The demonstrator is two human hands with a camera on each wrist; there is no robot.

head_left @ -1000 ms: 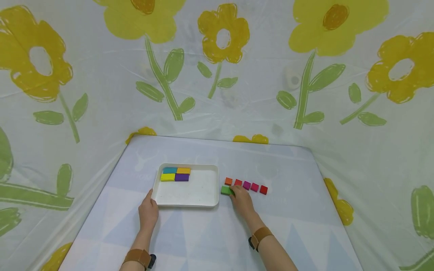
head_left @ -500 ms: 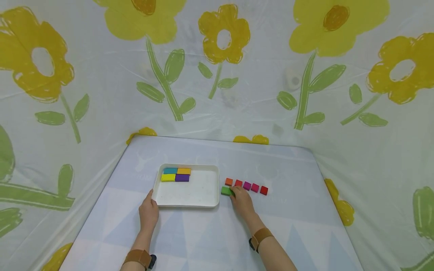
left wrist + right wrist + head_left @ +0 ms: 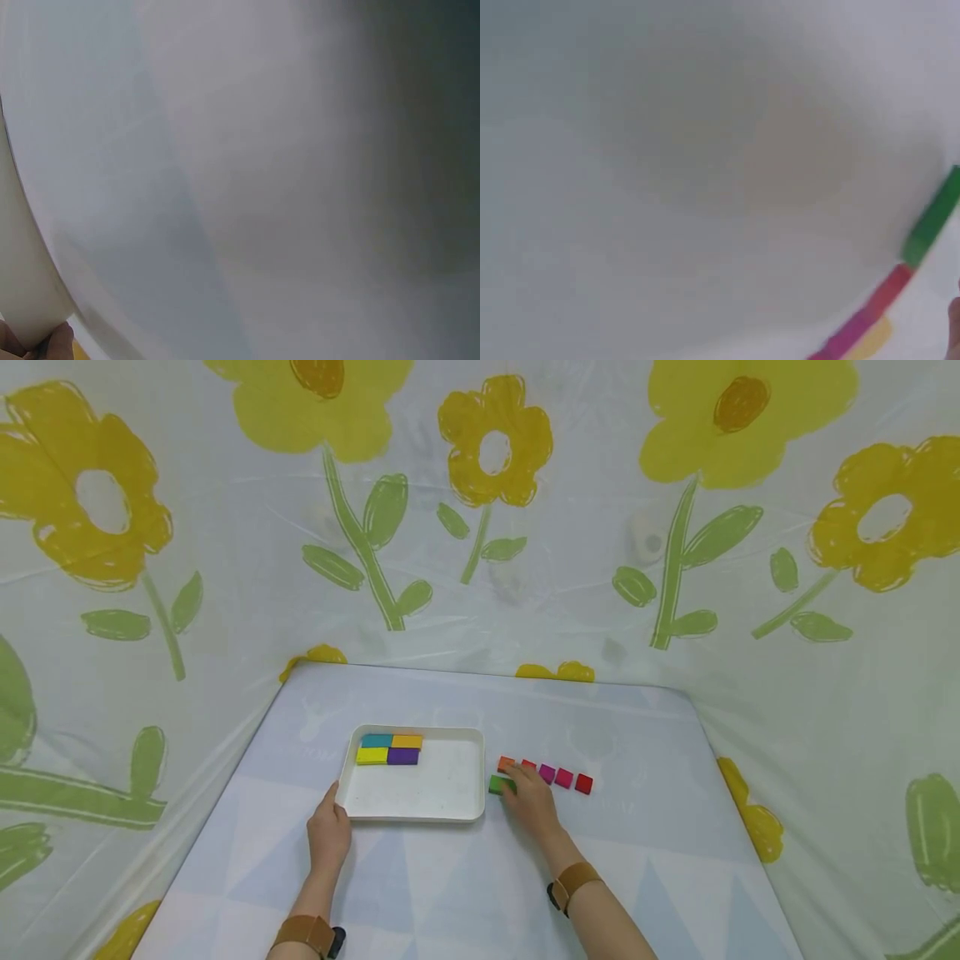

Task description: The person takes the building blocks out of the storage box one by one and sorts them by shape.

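My left hand (image 3: 328,835) grips the near left corner of a white tray (image 3: 450,785); in the left wrist view, thumb and finger pinch the tray's corner (image 3: 34,300). Inside the tray, teal (image 3: 377,741), orange-yellow (image 3: 407,741), yellow (image 3: 372,756) and purple (image 3: 403,756) blocks lie in two rows at the far left. Right of the tray, my right hand (image 3: 534,806) reaches over a green block (image 3: 498,785) and an orange block (image 3: 506,763), fingers spread. Its fingertips are near both blocks; contact is unclear. In the right wrist view, the green block (image 3: 934,217) lies apart from the visible fingertip.
Behind and right of my right hand, a red block (image 3: 528,765), a magenta block (image 3: 547,773), a pink block (image 3: 564,778) and a dark red block (image 3: 583,784) continue the row. A flower-printed curtain (image 3: 570,568) surrounds the pale table (image 3: 465,893).
My right hand's fingers have spread from the green block's right end and shifted slightly left, toward the orange block. The left hand, tray and blocks stay put.
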